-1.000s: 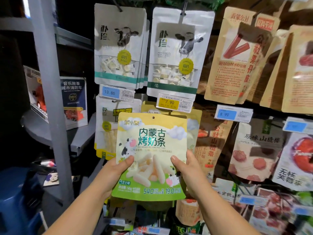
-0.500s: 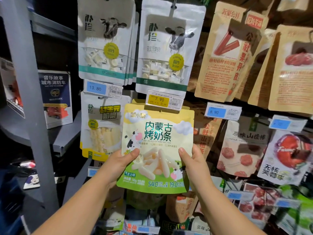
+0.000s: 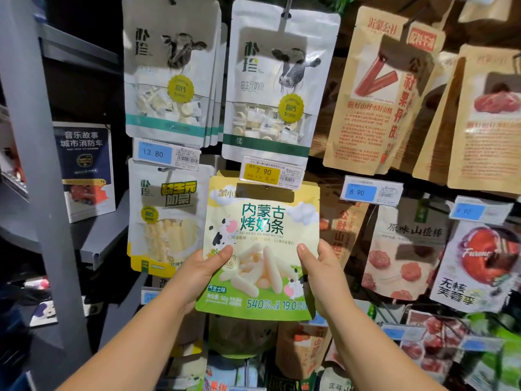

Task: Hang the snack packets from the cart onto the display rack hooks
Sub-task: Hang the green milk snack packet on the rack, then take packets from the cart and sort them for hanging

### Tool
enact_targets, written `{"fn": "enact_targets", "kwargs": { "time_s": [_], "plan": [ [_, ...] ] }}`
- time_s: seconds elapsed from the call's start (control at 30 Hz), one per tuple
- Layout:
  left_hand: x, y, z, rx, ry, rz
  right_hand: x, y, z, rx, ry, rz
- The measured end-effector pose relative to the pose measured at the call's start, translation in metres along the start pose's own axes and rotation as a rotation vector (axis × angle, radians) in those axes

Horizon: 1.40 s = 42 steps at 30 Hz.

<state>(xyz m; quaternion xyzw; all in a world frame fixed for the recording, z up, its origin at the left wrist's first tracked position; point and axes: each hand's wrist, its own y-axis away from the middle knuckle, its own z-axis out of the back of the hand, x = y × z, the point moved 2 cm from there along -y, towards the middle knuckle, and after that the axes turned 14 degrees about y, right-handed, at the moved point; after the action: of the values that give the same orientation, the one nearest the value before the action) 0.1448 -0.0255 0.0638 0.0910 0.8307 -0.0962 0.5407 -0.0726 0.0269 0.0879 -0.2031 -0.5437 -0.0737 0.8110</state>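
A: Head view, the only one. What's in the hands?

B: Both grip one snack packet, the green and yellow one printed with milk sticks. The left hand pinches its lower left edge, thumb on the front. The right hand clamps the lower right edge the same way.

A: What's changed in the last second?

B: The packet has risen. A second ago its top sat clear below the yellow price tag; now the top edge is tucked right under that tag, with matching yellow packets just behind it.

A: So is it hung?

B: I'd say not yet. The hook is hidden behind the tag, so I can't tell whether the hang hole has caught. The lift suggests threading is under way.

A: And the neighbours?

B: A white cow packet hangs directly above, and a yellow-bottomed packet hangs just left.
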Motion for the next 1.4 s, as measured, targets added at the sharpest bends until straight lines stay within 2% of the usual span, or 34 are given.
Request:
{"fn": "enact_targets", "kwargs": {
  "time_s": [0.17,0.7,0.83,1.07,1.23,1.4],
  "plan": [
    [0.002,-0.01,0.005,-0.027,-0.065,-0.007,-0.003,-0.011,-0.003,-0.012,0.058,-0.024],
    [0.018,-0.056,0.009,-0.273,-0.221,-0.079,0.001,-0.045,-0.014,-0.06,0.32,-0.085],
    [0.026,-0.057,0.012,-0.354,-0.246,-0.13,-0.007,-0.044,-0.012,-0.07,0.363,-0.101],
    [0.032,-0.035,-0.004,-0.53,-0.482,-0.316,-0.034,-0.016,0.005,-0.152,0.394,-0.192],
    [0.054,-0.013,-0.048,-0.378,-0.502,-0.352,-0.053,0.02,0.032,-0.162,0.361,-0.258],
    [0.112,0.013,-0.112,-0.022,-0.598,-0.283,-0.089,0.075,0.079,-0.179,0.415,-0.365]
  ]
}}
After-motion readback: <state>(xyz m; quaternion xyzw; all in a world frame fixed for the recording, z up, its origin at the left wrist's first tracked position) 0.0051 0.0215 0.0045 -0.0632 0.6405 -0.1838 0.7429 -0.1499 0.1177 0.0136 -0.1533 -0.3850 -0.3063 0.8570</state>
